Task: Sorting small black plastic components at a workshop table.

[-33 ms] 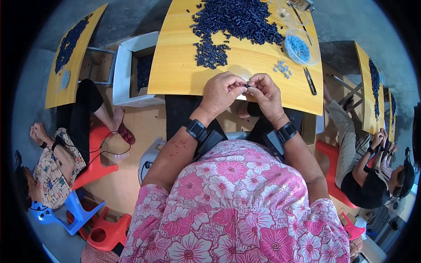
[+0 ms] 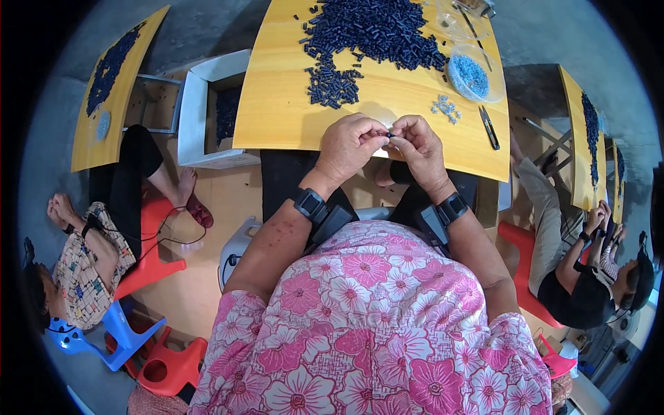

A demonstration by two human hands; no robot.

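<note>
My left hand (image 2: 351, 146) and my right hand (image 2: 420, 151) meet above the near edge of the yellow wooden table. Between their fingertips sits a small dark cylindrical piece (image 2: 389, 135), pinched from both sides and mostly covered by the fingers. Beyond my hands lies a small cluster of dark blue-black cylindrical pieces (image 2: 333, 86), joined to a large heap (image 2: 373, 31) of the same kind. To the right of my right hand are several loose clear bluish bits (image 2: 446, 108) and a clear round tub (image 2: 494, 86) of light blue bits.
Black-handled tweezers or snips (image 2: 489, 128) lie near the right edge of the table (image 2: 277, 104). A white carton (image 2: 197, 138) with dark pieces stands left of it. Co-workers sit at tables on both sides, with red stools (image 2: 173, 366) and a blue stool (image 2: 124, 332) at left.
</note>
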